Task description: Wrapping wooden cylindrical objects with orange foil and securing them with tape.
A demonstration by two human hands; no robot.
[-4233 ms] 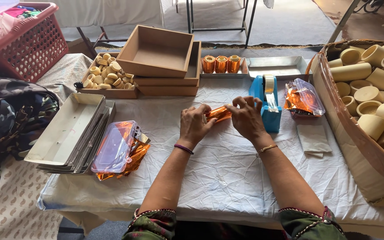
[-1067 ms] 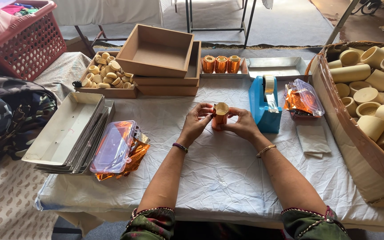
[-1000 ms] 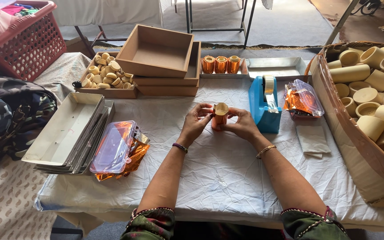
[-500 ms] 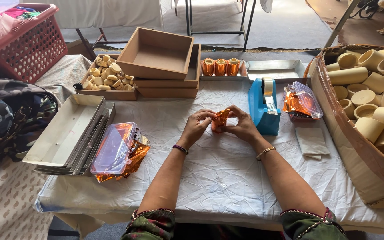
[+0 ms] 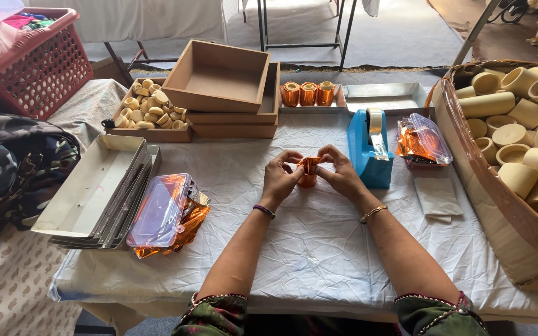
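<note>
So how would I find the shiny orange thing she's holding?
Look at the white-clothed table, just left of the blue tape dispenser. Between the left hand and right hand is a small foil-wrapped cup. Unlike the three wrapped cups on the far tray, it is being held.

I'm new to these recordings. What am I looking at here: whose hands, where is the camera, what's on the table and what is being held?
There is no machine here: a person works with two bare hands, and the single camera sits on their head, looking down. The left hand and right hand together pinch a small cylinder wrapped in orange foil above the white tablecloth. Just right of the hands stands a blue tape dispenser, then a clear box of orange foil sheets and a large basket of plain cream cylinders. At the far edge, three foil-wrapped cylinders stand in a metal tray. To the left are stacked brown boxes, a box of small cream rings, grey trays and another clear foil box.
</note>
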